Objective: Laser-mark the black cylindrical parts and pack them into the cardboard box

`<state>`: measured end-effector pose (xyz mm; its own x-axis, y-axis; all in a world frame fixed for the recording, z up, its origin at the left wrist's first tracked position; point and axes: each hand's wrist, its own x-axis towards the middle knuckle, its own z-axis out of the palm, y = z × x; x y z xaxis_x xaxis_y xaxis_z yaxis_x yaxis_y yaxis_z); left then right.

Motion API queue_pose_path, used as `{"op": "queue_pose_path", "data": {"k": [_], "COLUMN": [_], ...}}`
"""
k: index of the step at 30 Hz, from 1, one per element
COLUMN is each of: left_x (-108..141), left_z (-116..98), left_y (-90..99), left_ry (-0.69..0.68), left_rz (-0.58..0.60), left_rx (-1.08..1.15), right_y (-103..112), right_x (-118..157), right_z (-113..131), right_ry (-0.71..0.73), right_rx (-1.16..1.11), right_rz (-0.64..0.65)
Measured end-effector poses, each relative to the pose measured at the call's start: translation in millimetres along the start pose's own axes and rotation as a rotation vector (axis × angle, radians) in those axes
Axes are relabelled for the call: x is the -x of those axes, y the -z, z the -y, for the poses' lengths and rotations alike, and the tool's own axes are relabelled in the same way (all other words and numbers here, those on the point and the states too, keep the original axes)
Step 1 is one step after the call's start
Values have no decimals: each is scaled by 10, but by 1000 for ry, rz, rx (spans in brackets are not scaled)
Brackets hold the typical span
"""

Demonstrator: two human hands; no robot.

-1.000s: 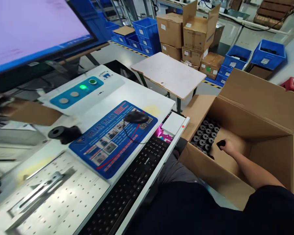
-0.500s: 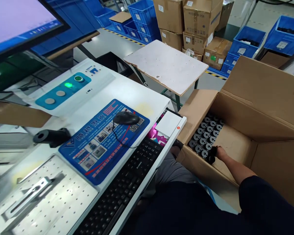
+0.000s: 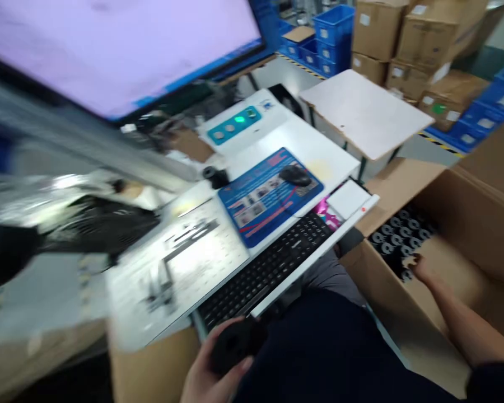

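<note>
At the bottom middle, my left hand [image 3: 212, 372] is wrapped round a black cylindrical part [image 3: 235, 344] with a round hole in its end. My right hand [image 3: 422, 271] is inside the open cardboard box [image 3: 392, 296], at the near end of rows of black cylindrical parts [image 3: 397, 238] standing on end. Its fingers touch or hover at these parts, but blur hides whether one is gripped. Another black part [image 3: 216, 177] rests on the white worktop beside the blue mouse mat [image 3: 252, 210].
A black keyboard [image 3: 273, 263] lies in the pulled-out tray in front of me. On the left are a perforated metal plate [image 3: 222, 246] and a large monitor [image 3: 151, 50]. Beyond the desk stand a small table [image 3: 365, 112], stacked cartons [image 3: 424, 42] and blue crates [image 3: 334, 28].
The view has swung left. My left hand has come into view holding a black part. My right hand stays in the box; the black part seen at its fingers is no longer distinct.
</note>
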<state>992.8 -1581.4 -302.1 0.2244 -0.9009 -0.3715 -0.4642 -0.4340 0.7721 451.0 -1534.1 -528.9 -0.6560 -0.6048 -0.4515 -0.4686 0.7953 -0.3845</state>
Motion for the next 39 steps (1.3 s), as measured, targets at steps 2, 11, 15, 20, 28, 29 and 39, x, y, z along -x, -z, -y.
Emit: {"op": "queue_pose_path", "data": {"k": [2,11,15,20,28,29,39], "left_x": [-14,186,281,427,896,968,1224], "left_z": [1,208,464,869,1351,1461,3849], "left_y": [20,3,40,173,740,916,2622], "left_ry": [-6,-99,-318,-606,-413,-333,332], "left_rz": [69,305,322,36,31,1,-549], "left_rx": [78,501,532,440,515,467,-224], "right_y": [206,226,-324,-843,-1095,-1101,-1376], "right_x": [-61,1558,2386,3007,3397,3382,2767], "right_z": [210,1863,2421,2925,3275,3347,4543], "right_ry": [22,773,1099,1298,1505,1491,1243], "right_rx": [-86,-498,-381,-232,-166,-172,-315], "right_rz": [-119,56,494,765,848,808,234]}}
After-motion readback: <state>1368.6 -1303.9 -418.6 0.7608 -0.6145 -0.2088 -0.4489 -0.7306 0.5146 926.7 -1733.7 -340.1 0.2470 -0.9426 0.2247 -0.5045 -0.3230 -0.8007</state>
